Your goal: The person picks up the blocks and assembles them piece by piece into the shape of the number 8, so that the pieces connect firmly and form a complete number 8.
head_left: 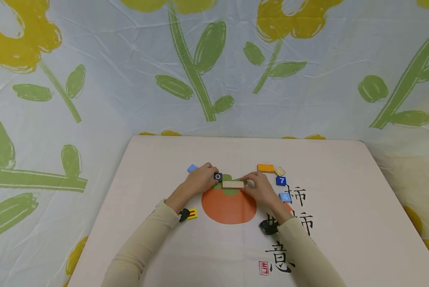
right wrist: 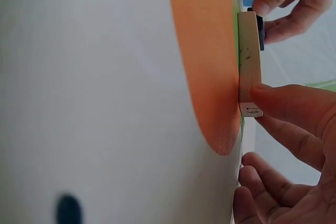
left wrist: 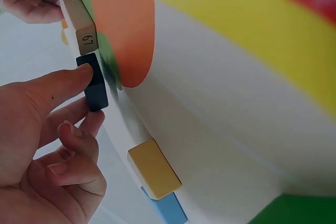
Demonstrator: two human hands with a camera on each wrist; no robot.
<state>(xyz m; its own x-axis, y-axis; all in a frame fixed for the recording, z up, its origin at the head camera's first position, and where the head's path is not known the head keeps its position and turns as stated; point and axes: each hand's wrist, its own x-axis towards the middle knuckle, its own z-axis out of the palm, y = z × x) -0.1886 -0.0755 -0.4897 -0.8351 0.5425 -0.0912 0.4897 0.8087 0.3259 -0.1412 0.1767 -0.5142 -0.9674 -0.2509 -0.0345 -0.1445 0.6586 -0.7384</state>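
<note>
My left hand (head_left: 200,180) pinches small navy O-marked block (head_left: 218,177) | my right hand (head_left: 261,189) pinches pale oblong wooden block (head_left: 233,184) | adjacent, neither yet released; orange oblong block (head_left: 265,168) untouched

Pinches dark O block (head_left: 218,177) in left hand (head_left: 200,179), pale wooden block (head_left: 233,184) in right hand (head_left: 261,188), side by side over orange fruit print (head_left: 228,209). Has orange block (head_left: 265,168), blue 7 block (head_left: 281,181) near right hand, yellow-red block (head_left: 192,214) by left sleeve (head_left: 153,227).

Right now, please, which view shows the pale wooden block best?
The right wrist view: the pale wooden block appears largest, with long side and marked end. The left wrist view shows a marked end, smaller; the head view, a small plain strip.
</note>
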